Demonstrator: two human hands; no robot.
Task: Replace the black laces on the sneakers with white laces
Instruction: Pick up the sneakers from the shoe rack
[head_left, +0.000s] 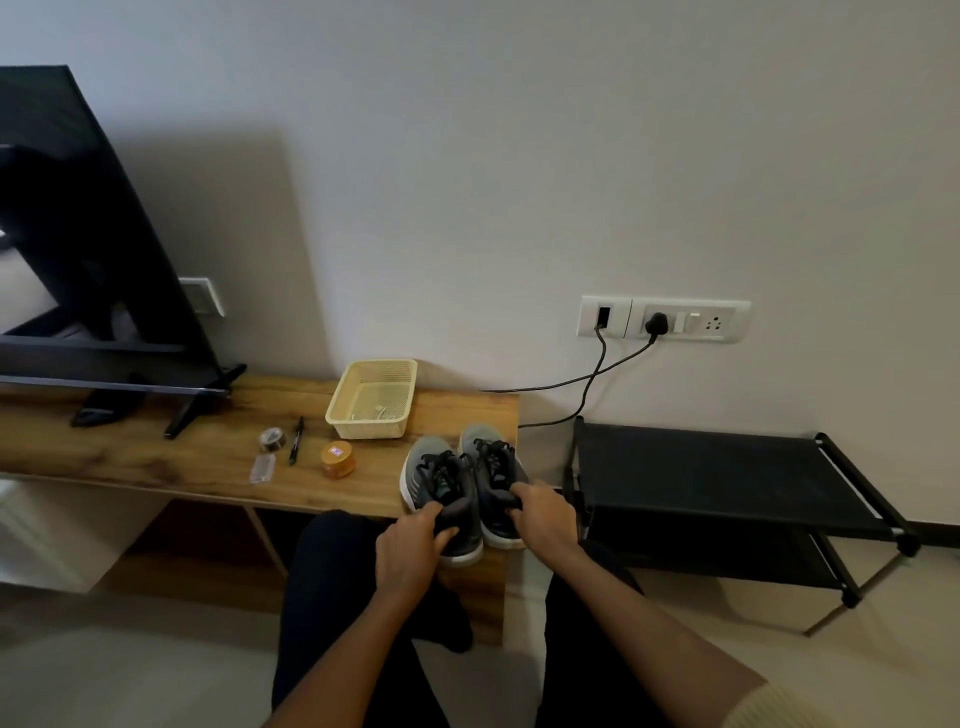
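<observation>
Two grey sneakers with black laces stand side by side at the right end of the wooden table (156, 452), toes toward the wall. My left hand (413, 545) grips the heel of the left sneaker (441, 478). My right hand (543, 517) grips the heel of the right sneaker (493, 462). Both heels jut over the table's front edge. No white laces can be made out; the cream basket (371, 400) behind the shoes holds something small and pale that I cannot identify.
A TV (78, 260) on its stand fills the table's left. A tape roll (272, 439), black pen (296, 439), small clear case (261, 469) and orange jar (337, 459) lie mid-table. A black shoe rack (727, 478) stands right, under wall sockets (665, 319) with cables.
</observation>
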